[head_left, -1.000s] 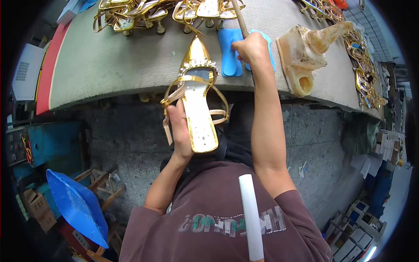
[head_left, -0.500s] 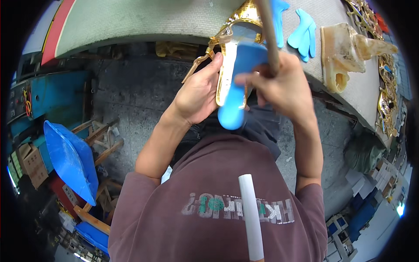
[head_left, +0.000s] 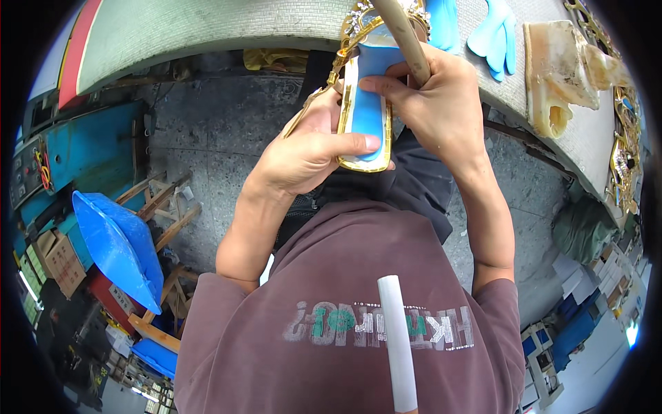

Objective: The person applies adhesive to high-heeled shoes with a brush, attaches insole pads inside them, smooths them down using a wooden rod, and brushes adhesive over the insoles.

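A gold sandal [head_left: 349,103] with jewelled straps hangs off the near table edge, its heel end toward my body. My left hand [head_left: 296,155] grips it from the left, the thumb pressed on the heel end of a blue insole [head_left: 369,117]. That insole lies along the white-edged footbed, its front part running under the straps. My right hand [head_left: 445,103] is closed around a wooden stick [head_left: 402,38] that rises past the top edge of the view. Its thumb touches the middle of the insole. The stick's far end is out of sight.
On the table [head_left: 207,41], more blue insoles [head_left: 493,41] lie beside a yellowed block-like form [head_left: 562,76]. Several gold sandal uppers [head_left: 624,155] line the right side. To the left stand a blue tub [head_left: 121,248], wooden frames [head_left: 169,214] and a cardboard box [head_left: 58,262].
The blurred insole, held over the sandal before, now lies down in it. My left thumb has moved from the sandal's side onto the insole's heel. My right hand has shifted slightly up.
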Demonstrator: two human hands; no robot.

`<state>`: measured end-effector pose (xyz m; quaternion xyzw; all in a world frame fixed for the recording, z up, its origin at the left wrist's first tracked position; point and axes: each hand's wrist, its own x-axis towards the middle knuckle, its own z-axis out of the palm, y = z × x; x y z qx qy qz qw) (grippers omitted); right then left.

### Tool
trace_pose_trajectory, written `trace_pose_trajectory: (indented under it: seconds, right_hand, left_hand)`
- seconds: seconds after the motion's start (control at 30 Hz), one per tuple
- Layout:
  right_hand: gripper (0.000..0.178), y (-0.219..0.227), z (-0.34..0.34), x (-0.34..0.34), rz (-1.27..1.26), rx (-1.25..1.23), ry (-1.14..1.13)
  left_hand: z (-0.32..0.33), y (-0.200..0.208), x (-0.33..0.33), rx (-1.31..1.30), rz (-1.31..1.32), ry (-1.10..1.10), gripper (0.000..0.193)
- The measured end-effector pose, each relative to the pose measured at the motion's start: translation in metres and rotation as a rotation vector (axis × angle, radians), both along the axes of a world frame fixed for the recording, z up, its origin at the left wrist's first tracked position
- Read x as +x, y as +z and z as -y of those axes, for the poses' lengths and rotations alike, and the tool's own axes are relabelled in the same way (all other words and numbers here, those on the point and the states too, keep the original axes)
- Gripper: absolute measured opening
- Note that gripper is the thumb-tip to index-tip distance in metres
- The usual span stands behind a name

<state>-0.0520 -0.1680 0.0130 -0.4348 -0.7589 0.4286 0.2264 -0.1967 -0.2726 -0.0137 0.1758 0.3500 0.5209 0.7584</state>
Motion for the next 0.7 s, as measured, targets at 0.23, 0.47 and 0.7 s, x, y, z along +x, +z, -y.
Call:
trace_pose_trajectory:
  seconds: [0.23,0.47,0.7]
  right_hand:
    - [0.023,-0.003,-0.001,-0.003,0.03,-0.008,-0.017]
    - [0.043,0.011,0.037,0.015,0.275,0.335,0.248]
    - [0.056,-0.001,0.015,0.01,0.301,0.304,0.373]
  left_hand:
    - [0.0,0.002,-0.003,-0.007,0.08,0.005,0.063]
    - [0.007,-0.001,-0.006,-0.046,0.044,0.015,0.056]
    - [0.006,-0.003,-0.012,-0.053,-0.082,-0.075,0.062]
